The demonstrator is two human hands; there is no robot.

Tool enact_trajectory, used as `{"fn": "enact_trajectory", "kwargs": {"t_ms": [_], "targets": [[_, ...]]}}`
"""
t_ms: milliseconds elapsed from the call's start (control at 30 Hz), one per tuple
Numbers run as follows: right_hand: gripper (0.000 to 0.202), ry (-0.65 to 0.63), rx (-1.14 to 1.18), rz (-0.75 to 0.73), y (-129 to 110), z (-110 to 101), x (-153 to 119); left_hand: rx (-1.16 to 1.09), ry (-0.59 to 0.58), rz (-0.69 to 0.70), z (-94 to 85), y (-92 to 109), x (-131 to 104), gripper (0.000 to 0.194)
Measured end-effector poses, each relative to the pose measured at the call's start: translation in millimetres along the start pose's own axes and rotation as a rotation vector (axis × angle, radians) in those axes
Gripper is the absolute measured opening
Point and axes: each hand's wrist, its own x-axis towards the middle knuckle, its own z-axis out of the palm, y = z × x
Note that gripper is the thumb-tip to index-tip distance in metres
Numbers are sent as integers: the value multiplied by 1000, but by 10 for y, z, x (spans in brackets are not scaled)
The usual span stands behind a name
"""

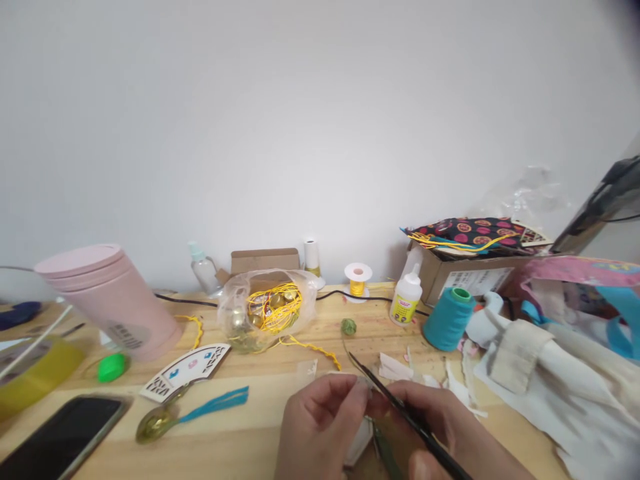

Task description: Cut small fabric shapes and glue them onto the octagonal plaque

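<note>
A: What lies nearest?

B: A pale, flat piece (361,443) and a dark green strip (386,453), both partly hidden beneath the 2 hands; I cannot tell what either is.

A: And the right hand (445,420)?

B: Its fingers are closed round a slim dark tool (403,403); the near end leaves the view at the bottom; the long axis slants from lower right, away and to the left, passing between the 2 hands.

A: Then the left hand (320,420)?

B: Thumb and forefinger are pressed together, no gap showing, just left of the shaft; whether they pinch anything, or touch the tool, I cannot tell.

A: How does the tool look?

B: Black with a dull sheen, narrowing to a fine point that shows beyond the left fingertips; whether it has 1 blade or 2 is too blurred to say.

A: Farther off?

B: A small green ball (349,326) sits just beyond the tip; behind and to the right stand a teal thread cone (449,321) and a white squeeze bottle (406,300).
</note>
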Motion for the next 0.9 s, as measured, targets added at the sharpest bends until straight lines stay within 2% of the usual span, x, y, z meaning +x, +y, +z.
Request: {"fn": "enact_trajectory", "kwargs": {"t_ms": [167, 367, 600, 700, 900], "targets": [[50, 2, 2, 25, 142, 27, 14, 8, 59, 5, 61, 3, -31, 18], [53, 28, 3, 8, 253, 67, 28, -26, 70, -27, 89, -23, -35, 18], [49, 17, -51, 8, 233, 56, 29, -21, 51, -25, 87, -10, -41, 16], [49, -6, -61, 50, 221, 49, 25, -37, 39, -42, 88, 2, -46, 18], [54, -34, -99, 89, 71, 35, 7, -38, 27, -21, 83, 13, -38, 21]]}}
